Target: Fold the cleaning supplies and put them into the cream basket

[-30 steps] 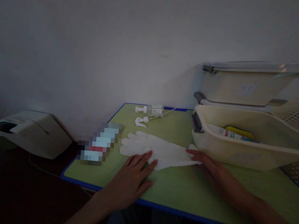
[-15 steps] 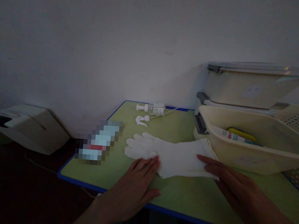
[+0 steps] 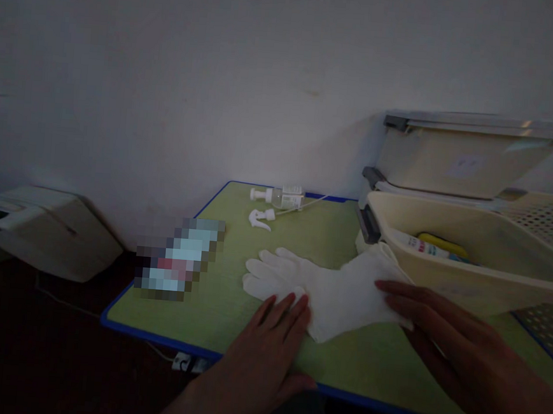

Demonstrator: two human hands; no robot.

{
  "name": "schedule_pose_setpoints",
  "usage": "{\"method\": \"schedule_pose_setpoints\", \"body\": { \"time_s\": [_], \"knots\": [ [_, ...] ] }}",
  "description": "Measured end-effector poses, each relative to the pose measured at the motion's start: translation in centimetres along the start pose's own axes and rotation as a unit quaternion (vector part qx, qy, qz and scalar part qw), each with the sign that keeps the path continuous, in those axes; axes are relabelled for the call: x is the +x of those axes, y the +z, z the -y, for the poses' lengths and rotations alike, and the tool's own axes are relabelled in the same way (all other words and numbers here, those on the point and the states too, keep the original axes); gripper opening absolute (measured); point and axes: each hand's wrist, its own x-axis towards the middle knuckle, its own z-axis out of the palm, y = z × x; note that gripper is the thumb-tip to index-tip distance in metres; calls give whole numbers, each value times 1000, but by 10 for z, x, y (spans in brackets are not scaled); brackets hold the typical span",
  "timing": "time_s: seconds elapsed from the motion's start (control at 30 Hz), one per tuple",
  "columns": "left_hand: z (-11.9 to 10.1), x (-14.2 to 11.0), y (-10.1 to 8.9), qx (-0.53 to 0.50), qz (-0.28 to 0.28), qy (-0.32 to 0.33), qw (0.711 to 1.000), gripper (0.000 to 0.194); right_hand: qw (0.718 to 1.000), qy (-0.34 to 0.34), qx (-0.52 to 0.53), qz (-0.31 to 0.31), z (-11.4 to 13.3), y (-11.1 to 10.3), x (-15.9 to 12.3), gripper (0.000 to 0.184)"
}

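Fingers of the left hand (image 3: 269, 353) are extended and slightly apart, not clenched; their tips rest on the near edge of a white glove (image 3: 341, 295), at its thumb side, with the hand's own thumb held away near the table's front edge. Right hand (image 3: 466, 349) at the glove's cuff: fingers nearly straight and close together, tips on the cloth; cannot tell whether the cuff is pinched from beneath, as the underside is hidden.

Glove position: across the middle of a green tabletop (image 3: 379, 368) with blue edging, its fingers towards the left side, its cuff wrinkled and just in front of an open cream bin (image 3: 456, 288). Inside the bin, a white tube (image 3: 414, 243) and a yellow item (image 3: 443, 244), side by side.

Beyond the glove, a small clear bottle (image 3: 289, 198) lies on its side, and just in front of it a white spray head (image 3: 260, 218) with a thin straw. Left of the glove, a pixelated flat item (image 3: 181, 257), details not readable. Behind the open bin, a lidded bin (image 3: 447, 162) stands near the wall (image 3: 220, 75); a perforated basket (image 3: 550, 219) shows at the far right. Off the table's left side, a pale, boxy object (image 3: 58, 234) with a dark opening
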Motion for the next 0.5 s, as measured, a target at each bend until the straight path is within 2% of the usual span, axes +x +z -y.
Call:
{"method": "schedule_pose_setpoints", "body": {
  "time_s": [0.1, 0.2, 0.37, 0.5],
  "knots": [
    [0, 0, 0, -12, -8, -11, 1000, 67, 999, -41, -12, -26, 10, 3, 43, 27],
    [1, -1, 0, -25, -6, -19, 999, 63, 996, -84, -27, -11, 21, 13, 84, 26],
    [1, 1, -1, -43, 1, -42, 998, 61, 989, -115, -47, 76, 33, 43, 132, 13],
    [3, 2, 1, -49, 3, -44, 998, 62, 979, -142, -32, 143, 38, 67, 153, 11]
  ]
}}
